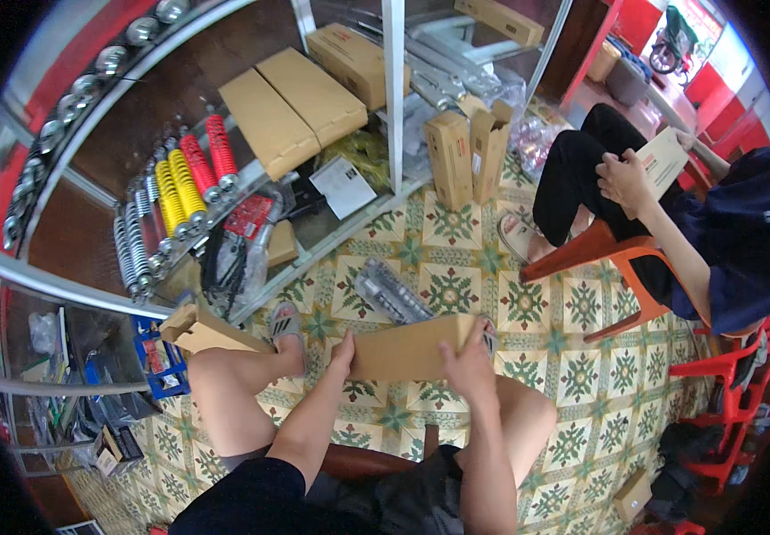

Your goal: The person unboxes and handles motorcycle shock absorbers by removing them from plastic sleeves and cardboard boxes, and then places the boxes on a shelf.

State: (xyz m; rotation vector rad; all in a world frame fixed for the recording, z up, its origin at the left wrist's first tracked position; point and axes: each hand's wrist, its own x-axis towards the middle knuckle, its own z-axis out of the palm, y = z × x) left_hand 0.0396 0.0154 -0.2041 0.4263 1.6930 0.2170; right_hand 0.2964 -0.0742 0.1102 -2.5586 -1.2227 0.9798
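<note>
Above my lap I hold a long brown cardboard box (407,349) level between both hands. My left hand (343,355) grips its left end, with the thumb up along the edge. Around the right end my right hand (471,364) is closed, its fingers partly hidden behind the box. Just beyond the box, a plastic-wrapped metal part (392,291), perhaps a shock absorber, lies on the tiled floor. By my left knee stands another cardboard box (211,332), its end flaps open.
Red, yellow and chrome shock absorbers (190,178) line the shelf at left. Flat cardboard boxes (300,107) rest on the rack, and two upright boxes (449,159) stand beside it. At right, a seated person (670,205) holds a box. Red plastic chairs (732,392) stand behind.
</note>
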